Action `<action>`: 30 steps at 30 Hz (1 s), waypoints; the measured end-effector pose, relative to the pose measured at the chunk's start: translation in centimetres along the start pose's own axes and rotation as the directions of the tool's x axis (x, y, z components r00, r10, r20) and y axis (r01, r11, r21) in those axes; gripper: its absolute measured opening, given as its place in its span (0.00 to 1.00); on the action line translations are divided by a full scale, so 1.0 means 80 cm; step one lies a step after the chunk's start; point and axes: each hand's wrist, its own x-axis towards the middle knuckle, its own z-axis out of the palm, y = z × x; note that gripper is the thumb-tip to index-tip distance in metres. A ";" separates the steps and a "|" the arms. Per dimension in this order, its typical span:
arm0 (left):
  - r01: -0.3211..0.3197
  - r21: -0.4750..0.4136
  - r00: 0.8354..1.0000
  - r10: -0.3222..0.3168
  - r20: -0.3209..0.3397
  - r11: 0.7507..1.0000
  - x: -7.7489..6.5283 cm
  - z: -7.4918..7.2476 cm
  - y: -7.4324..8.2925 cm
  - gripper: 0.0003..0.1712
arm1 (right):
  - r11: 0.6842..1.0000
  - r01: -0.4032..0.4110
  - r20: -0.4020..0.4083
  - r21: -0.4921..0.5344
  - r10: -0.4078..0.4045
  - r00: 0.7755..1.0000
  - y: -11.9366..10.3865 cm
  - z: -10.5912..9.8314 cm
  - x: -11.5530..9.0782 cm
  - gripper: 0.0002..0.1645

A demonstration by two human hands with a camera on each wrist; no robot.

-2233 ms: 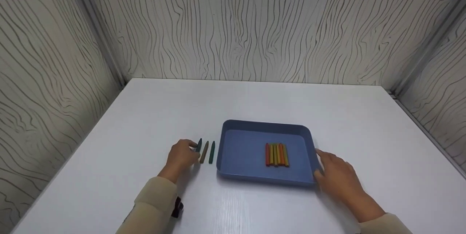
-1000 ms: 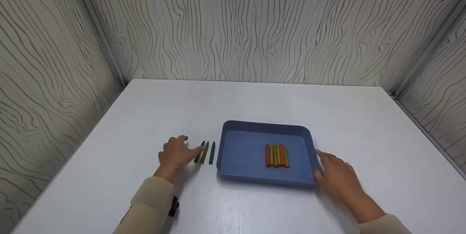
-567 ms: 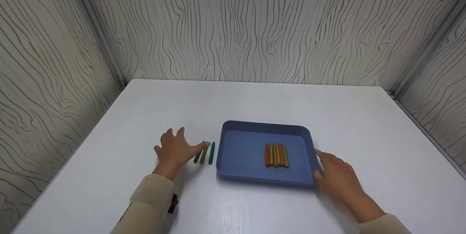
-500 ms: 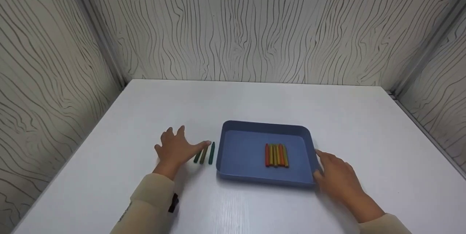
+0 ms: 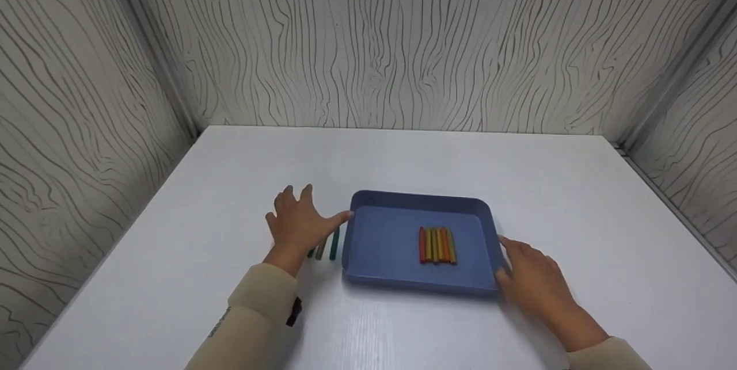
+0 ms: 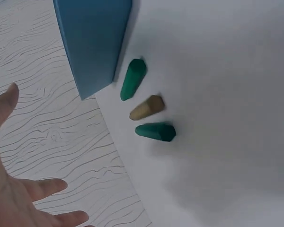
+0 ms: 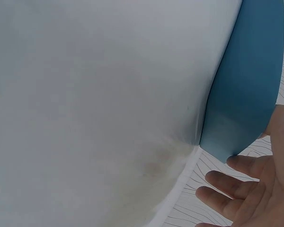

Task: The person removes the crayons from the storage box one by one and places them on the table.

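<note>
My left hand (image 5: 299,223) is spread wide and holds nothing, just above a short row of crayons on the table. Its thumb tip overlaps the left rim of the blue tray (image 5: 423,201) in the head view. The left wrist view shows the row: a green crayon (image 6: 133,79) nearest the tray, a brown crayon (image 6: 147,108), then a darker green crayon (image 6: 156,131). My right hand (image 5: 535,278) holds the tray's right side, thumb over the rim and index finger against the outer wall; its other fingers (image 7: 220,201) are splayed. Several red, orange and yellow crayons (image 5: 429,246) lie side by side inside the tray.
The white table (image 5: 368,335) reaches back to a wall with a wood-grain pattern (image 5: 374,42). Side panels (image 5: 63,145) stand along its left and right edges. A dark strap (image 5: 294,311) shows by the left sleeve.
The left hand has let go of the leftmost crayon, spread its fingers, then lifted and shifted right over the row. The right hand and the tray stay in place.
</note>
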 end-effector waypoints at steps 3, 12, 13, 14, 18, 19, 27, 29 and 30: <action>-0.018 -0.011 1.000 0.018 -0.017 1.000 -0.001 0.003 0.012 0.57 | 1.000 -0.002 0.007 0.001 0.002 1.000 0.001 0.000 0.000 0.34; -0.088 0.008 0.996 0.088 -0.018 0.996 -0.005 0.020 0.049 0.54 | 1.000 -0.005 0.008 0.012 0.005 1.000 0.001 0.001 0.001 0.34; -0.096 0.006 0.995 0.096 -0.017 0.995 -0.006 0.023 0.053 0.54 | 1.000 -0.003 0.005 0.010 0.003 1.000 0.001 0.001 0.001 0.34; -0.102 0.005 0.995 0.102 -0.017 0.995 -0.007 0.025 0.057 0.53 | 1.000 -0.003 0.003 0.009 0.003 1.000 0.001 0.001 0.001 0.34; -0.118 0.014 0.993 0.118 -0.012 0.993 -0.011 0.035 0.072 0.52 | 1.000 0.001 -0.003 0.003 -0.001 1.000 0.001 0.002 0.000 0.33; -0.125 0.019 0.992 0.125 -0.014 0.992 -0.011 0.038 0.075 0.51 | 1.000 0.003 -0.004 0.003 -0.003 1.000 0.001 0.002 0.000 0.33; -0.146 0.042 0.989 0.145 0.030 0.988 -0.020 0.058 0.095 0.50 | 1.000 0.008 -0.008 0.006 -0.008 1.000 0.002 0.002 0.001 0.33; -0.155 0.045 0.987 0.154 0.035 0.987 -0.023 0.063 0.100 0.49 | 1.000 0.006 -0.007 0.003 -0.006 1.000 0.002 0.002 0.001 0.33; -0.161 0.044 0.987 0.159 0.035 0.986 -0.024 0.066 0.102 0.49 | 1.000 0.008 -0.007 0.001 -0.008 1.000 0.002 0.002 0.000 0.33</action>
